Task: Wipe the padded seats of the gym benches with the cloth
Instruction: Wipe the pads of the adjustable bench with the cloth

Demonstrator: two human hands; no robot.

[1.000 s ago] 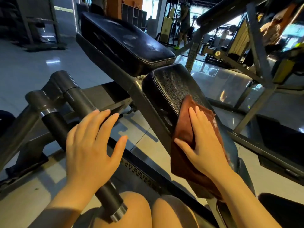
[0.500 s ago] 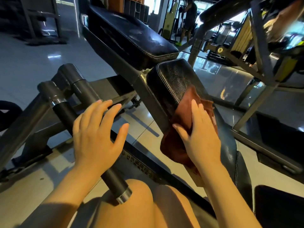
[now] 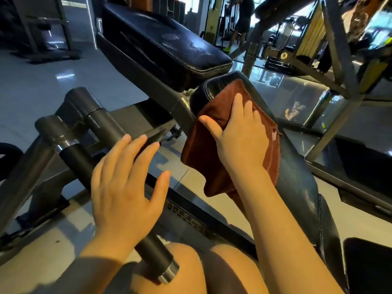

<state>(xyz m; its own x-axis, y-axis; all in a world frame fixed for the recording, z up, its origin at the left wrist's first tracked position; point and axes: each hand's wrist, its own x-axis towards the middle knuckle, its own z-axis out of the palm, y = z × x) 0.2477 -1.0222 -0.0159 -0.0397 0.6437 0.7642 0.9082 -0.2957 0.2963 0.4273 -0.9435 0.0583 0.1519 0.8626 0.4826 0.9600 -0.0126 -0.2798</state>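
Cloth [image 3: 214, 132] higher up seat [image 3: 297, 183] (handle [image 3: 101, 132] leftward)

Beyond your bench: glossy tiled floor [image 3: 38, 85], grey steel rack frame [image 3: 339, 60], and a distant person [image 3: 244, 18], apparently standing by machines.

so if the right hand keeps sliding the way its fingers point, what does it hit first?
Likely the back pad: the right hand presses the cloth near the seat's top end, fingers aimed there. Depth is unclear.

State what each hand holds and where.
Right hand presses the rust-brown cloth flat near its upper middle; left hand holds nothing, fingers straight.
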